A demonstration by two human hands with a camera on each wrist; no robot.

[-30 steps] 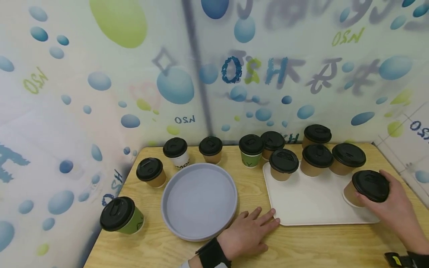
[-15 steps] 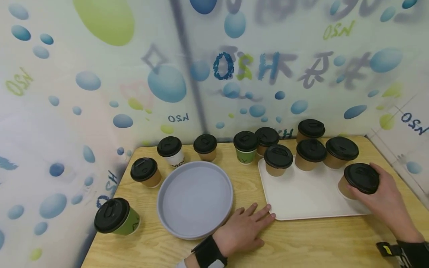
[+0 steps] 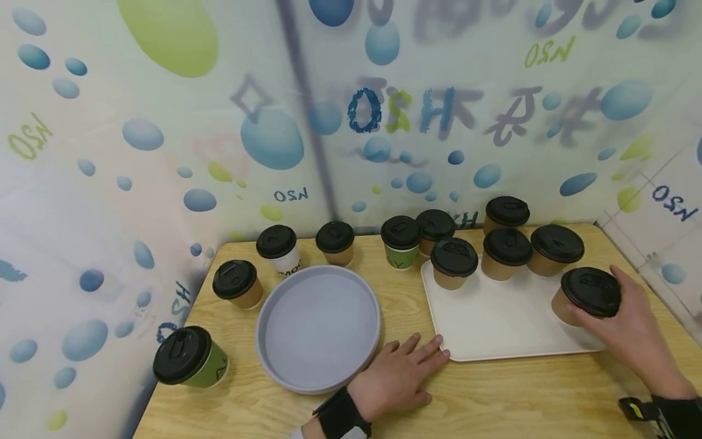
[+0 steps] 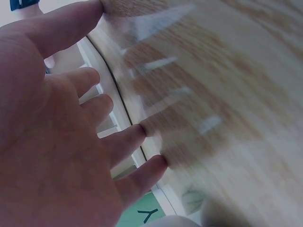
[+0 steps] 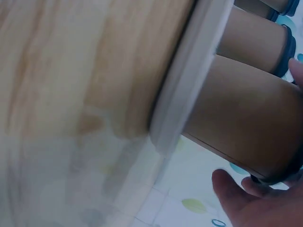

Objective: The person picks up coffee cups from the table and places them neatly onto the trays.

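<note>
My right hand (image 3: 638,335) holds a brown paper coffee cup (image 3: 565,308) by its black lid (image 3: 591,291). This cup stands upright at the right end of the white rectangular tray (image 3: 493,332). From the right wrist view, the cup's brown wall (image 5: 246,116) rises from the tray's edge (image 5: 189,80), with thumb and fingers around the lid end. My left hand (image 3: 392,378) lies palm down with fingers spread, fingertips right at the tray's near left corner. Three more brown lidded cups, one of them a coffee cup (image 3: 504,262), stand along the tray's back.
Left of the tray is a round grey-blue tray (image 3: 318,329). Around it stand a green cup (image 3: 211,369), a brown cup (image 3: 249,296), a white cup (image 3: 286,263) and others. Another green cup (image 3: 401,257) is near the back. A patterned curtain (image 3: 247,122) borders the wooden table (image 3: 493,402).
The head view has shifted slightly, so everything sits a little further left and higher. Relative to the tray, both hands and the held cup keep their places.
</note>
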